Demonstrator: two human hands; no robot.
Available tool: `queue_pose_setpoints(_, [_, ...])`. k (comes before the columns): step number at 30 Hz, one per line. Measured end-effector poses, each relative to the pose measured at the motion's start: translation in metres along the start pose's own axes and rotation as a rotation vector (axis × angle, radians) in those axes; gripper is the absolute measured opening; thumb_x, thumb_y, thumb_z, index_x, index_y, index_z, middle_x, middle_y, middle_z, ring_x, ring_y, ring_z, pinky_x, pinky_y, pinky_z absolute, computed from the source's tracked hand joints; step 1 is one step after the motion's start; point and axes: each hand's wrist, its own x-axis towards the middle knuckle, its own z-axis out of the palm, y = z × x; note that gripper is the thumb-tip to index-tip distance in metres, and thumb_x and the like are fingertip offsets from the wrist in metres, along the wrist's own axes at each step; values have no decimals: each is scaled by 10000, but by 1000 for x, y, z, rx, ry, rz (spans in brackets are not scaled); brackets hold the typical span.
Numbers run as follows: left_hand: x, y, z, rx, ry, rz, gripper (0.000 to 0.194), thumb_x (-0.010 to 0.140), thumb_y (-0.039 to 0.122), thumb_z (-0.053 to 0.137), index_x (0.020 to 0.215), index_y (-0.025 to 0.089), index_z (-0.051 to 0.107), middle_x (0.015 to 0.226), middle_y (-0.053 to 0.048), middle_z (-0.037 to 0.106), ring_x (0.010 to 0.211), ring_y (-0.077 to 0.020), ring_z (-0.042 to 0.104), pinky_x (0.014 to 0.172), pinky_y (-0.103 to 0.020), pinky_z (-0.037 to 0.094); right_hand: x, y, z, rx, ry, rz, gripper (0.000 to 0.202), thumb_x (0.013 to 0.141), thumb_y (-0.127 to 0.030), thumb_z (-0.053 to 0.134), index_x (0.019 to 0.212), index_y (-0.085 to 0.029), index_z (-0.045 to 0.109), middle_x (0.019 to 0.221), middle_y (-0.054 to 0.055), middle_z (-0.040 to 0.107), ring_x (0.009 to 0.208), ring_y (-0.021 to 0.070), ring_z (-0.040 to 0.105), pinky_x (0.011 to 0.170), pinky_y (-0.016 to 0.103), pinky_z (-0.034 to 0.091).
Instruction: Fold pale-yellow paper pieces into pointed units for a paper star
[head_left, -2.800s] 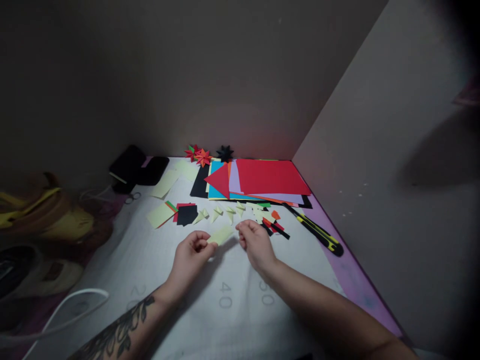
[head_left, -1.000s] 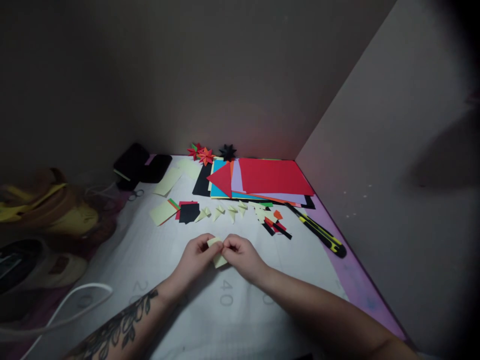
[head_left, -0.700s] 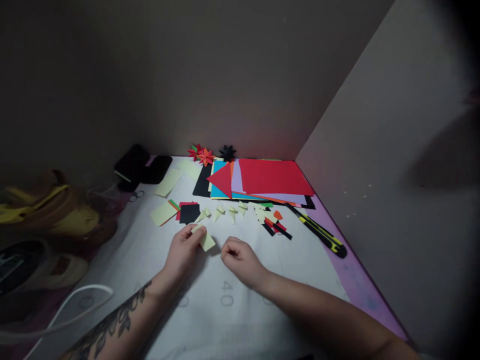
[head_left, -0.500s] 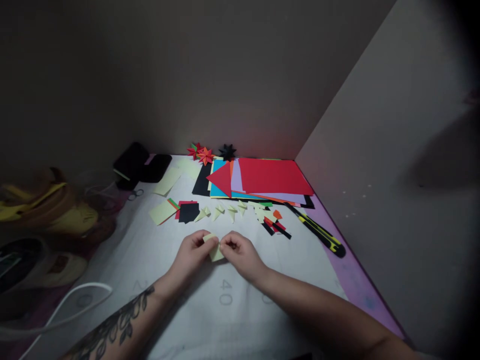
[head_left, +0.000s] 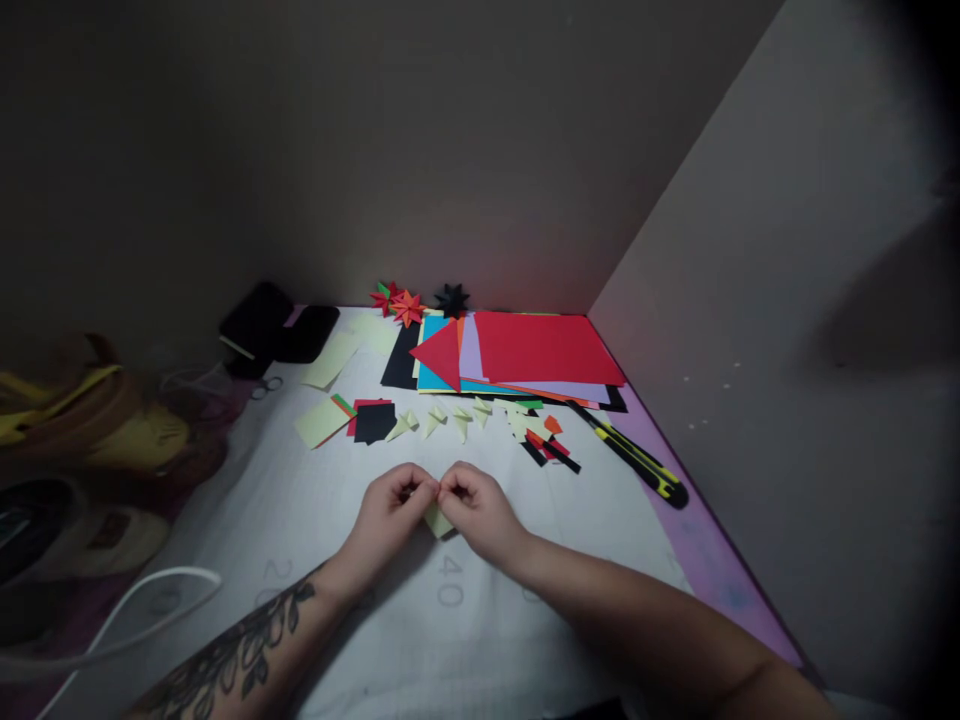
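Between my hands is a small pale yellow piece of paper [head_left: 439, 521], mostly covered by my fingers; one corner points down toward me. My left hand [head_left: 397, 508] pinches it from the left, thumb against fingers. From the right, my right hand [head_left: 478, 508] pinches it close to the left fingertips, which nearly touch. Just beyond lies a row of several folded pale yellow paper pieces [head_left: 435, 420]. Left of them are small squares of black paper [head_left: 374, 423] and pale yellow paper [head_left: 322, 422].
Behind lie stacked coloured sheets topped by a red sheet [head_left: 551, 349], with folded paper stars [head_left: 407, 307] at the wall. A utility knife [head_left: 637, 460] and paper scraps [head_left: 547, 440] are on the right. Scissors [head_left: 267, 387], a black case [head_left: 259, 320] and a white cable [head_left: 150, 590] are left.
Both hands have drawn together at the fingertips. The pale yellow paper has turned, and less of it shows above my left thumb; its lower corner now hangs below the fingers.
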Motion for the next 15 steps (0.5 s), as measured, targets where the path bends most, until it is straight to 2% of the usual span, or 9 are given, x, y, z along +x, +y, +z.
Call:
queue_pose_setpoints(4, [12,-2,-10,-142,235,-41,137,727,259,639,638,164,597,570,42,517,547,-99,445,528,-202,340,0,-1,-1,-6,13,-11,146,747,-124,517,621,-194,497,672,-30,495,640,120,478,591,234,376])
queue_pose_setpoints(6, [20,-3,-17,-266,386,-52,187,730,307,646,626,167,578,520,59,466,494,-86,394,483,-198,294,0,1,-3,-7,29,-21,148,753,-122,518,625,-194,495,673,-29,494,640,121,480,593,233,383])
queue_pose_setpoints(7, [23,-4,-20,-317,413,-46,207,717,328,665,625,164,580,513,60,466,486,-83,390,479,-198,295,0,2,-5,-9,40,-34,141,763,-126,519,640,-194,504,687,-26,499,646,122,486,595,233,389])
queue_pose_setpoints(10, [25,-5,-21,-371,349,-109,250,661,370,729,659,142,628,524,46,516,481,-78,402,477,-198,300,2,6,-7,-66,91,-110,79,768,-124,541,777,-201,556,798,-11,522,666,119,496,612,237,411])
queue_pose_setpoints(13, [21,-5,-17,-413,237,-201,302,629,395,761,707,120,664,562,26,564,493,-79,426,489,-201,322,2,9,-8,-148,125,-176,259,729,-92,560,953,-220,532,857,-10,500,652,113,485,594,237,413])
queue_pose_setpoints(15, [18,-4,-15,-430,215,-226,323,623,403,768,717,110,672,578,16,580,504,-81,437,494,-201,331,2,10,-8,-168,118,-187,308,723,-92,561,994,-227,502,839,-14,484,648,117,490,568,233,405])
